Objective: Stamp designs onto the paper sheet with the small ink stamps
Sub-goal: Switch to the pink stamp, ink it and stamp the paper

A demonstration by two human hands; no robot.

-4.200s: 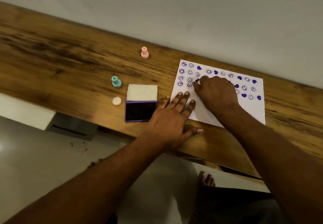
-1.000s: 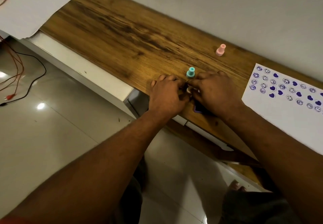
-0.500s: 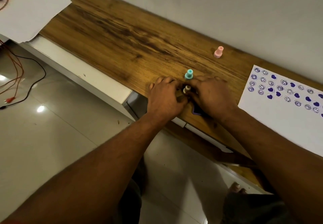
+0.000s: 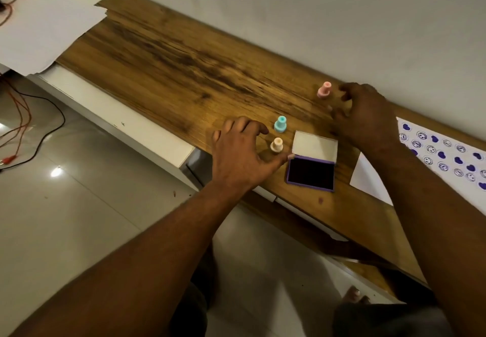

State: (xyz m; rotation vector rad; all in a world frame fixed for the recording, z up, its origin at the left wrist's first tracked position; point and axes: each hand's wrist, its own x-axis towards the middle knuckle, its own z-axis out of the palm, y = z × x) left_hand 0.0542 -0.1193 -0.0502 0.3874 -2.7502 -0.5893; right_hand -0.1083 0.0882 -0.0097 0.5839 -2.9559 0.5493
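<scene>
Three small stamps stand upright on the wooden table (image 4: 184, 68): a pink one (image 4: 324, 90) near the wall, a teal one (image 4: 280, 124), and a peach one (image 4: 276, 145) in front of it. My left hand (image 4: 242, 152) hovers just left of the peach stamp, fingers loosely spread, holding nothing. My right hand (image 4: 365, 116) is beside the pink stamp, fingers loosely curled and apart from it. The open purple ink pad (image 4: 311, 171) lies between my hands. The paper sheet (image 4: 368, 176) with purple hearts and smiley prints lies at the right, partly under my right forearm.
White sheets (image 4: 44, 23) cover the table's far left end. Red and black wires (image 4: 18, 116) trail over the tiled floor at the left. The wall runs close behind the table. A bare foot (image 4: 355, 294) shows below the table's front edge.
Both hands were together on the peach stamp beside the ink pad. Now the peach stamp stands alone, the left hand has drawn back, and the right hand has moved up to the pink stamp.
</scene>
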